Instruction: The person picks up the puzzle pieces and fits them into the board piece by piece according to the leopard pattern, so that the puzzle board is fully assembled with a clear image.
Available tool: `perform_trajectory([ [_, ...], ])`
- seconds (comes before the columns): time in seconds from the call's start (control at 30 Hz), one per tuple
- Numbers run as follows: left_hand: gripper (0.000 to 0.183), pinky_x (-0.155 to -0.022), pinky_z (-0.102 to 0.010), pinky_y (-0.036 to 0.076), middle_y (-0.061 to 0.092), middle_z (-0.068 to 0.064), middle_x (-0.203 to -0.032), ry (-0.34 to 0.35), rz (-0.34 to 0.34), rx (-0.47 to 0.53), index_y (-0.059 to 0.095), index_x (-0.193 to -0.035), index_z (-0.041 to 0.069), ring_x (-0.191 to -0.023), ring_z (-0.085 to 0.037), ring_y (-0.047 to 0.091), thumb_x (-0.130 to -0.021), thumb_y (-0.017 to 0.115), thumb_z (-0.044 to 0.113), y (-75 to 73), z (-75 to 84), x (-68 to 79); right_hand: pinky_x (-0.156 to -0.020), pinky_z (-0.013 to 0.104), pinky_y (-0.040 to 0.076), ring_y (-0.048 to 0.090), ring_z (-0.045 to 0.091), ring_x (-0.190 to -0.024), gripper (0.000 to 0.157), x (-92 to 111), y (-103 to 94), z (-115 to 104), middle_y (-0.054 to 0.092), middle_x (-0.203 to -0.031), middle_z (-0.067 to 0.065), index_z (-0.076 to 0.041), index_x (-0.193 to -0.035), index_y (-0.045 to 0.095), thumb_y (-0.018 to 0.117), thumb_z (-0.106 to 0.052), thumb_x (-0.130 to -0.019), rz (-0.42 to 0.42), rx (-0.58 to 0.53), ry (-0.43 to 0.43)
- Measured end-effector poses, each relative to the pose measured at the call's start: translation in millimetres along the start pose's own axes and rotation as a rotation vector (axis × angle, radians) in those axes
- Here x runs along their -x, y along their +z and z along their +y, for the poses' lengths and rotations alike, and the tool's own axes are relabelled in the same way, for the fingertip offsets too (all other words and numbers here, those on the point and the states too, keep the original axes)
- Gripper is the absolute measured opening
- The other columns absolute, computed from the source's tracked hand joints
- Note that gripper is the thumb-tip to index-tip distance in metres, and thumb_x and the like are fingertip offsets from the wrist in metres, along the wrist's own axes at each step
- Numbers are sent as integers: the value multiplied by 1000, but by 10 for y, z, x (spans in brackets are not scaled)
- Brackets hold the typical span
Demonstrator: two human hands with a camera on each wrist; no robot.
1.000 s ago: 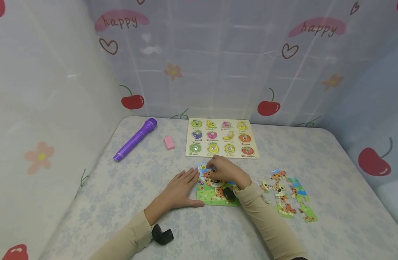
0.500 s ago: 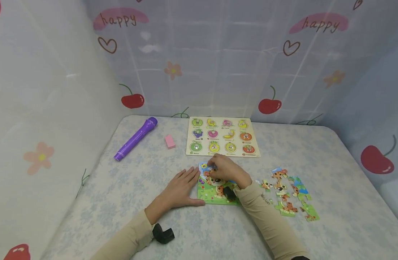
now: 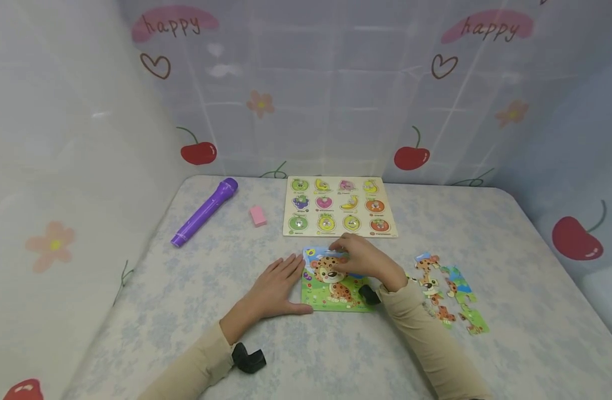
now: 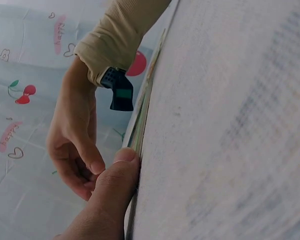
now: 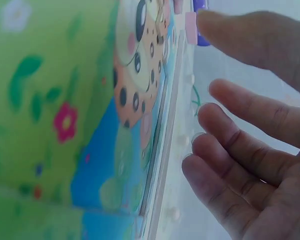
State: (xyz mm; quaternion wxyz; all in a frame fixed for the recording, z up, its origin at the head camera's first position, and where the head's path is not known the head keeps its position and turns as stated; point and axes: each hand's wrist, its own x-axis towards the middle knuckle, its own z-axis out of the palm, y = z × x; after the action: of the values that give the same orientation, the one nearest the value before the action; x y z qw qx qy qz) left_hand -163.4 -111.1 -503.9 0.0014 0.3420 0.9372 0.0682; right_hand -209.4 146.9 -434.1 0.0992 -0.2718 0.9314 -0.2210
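Note:
A leopard-cub jigsaw puzzle [image 3: 318,300] lies on the table in front of me. My left hand [image 3: 273,291] rests flat along its left side, fingers spread; in the left wrist view its thumb [image 4: 117,175] touches the board's edge. My right hand [image 3: 365,258] hovers over the puzzle's upper right part, hiding some of it. The right wrist view shows its loosely bent fingers [image 5: 215,155] apart from the thumb, nothing between them, with the picture surface [image 5: 40,140] beside them.
Several loose jigsaw pieces [image 3: 458,278] lie right of the right forearm, which partly covers them. Behind the puzzle is a fruit peg board [image 3: 291,214]. A pink block [image 3: 258,216] and a purple microphone-shaped toy [image 3: 203,214] lie at the back left. Printed curtains surround the table.
My right hand has lifted and moved right from the cub's head; its fingers have spread, uncovering the face. The left hand stays in place. The head view has tilted slightly.

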Motion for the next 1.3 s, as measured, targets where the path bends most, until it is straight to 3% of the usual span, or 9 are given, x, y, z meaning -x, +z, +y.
perform_trajectory([
  [0.33,112,-123,-42,20,16,-4,-164,-19,-38,9,19,-157,11,-152,-22,18,-77,44,86,23,-2,26,-85,41,53,61,26,-101,46,90,17,92,63,-111,9,-8,-119,66,80,-27,-80,-1,-65,30],
  [1.3,112,-123,-43,22,19,-5,-164,-1,-12,-1,21,-156,9,-151,-23,20,-77,44,86,7,-12,-19,-84,41,53,60,28,-102,48,146,-70,217,63,-113,11,-6,-122,65,81,-24,-80,-21,-51,22],
])
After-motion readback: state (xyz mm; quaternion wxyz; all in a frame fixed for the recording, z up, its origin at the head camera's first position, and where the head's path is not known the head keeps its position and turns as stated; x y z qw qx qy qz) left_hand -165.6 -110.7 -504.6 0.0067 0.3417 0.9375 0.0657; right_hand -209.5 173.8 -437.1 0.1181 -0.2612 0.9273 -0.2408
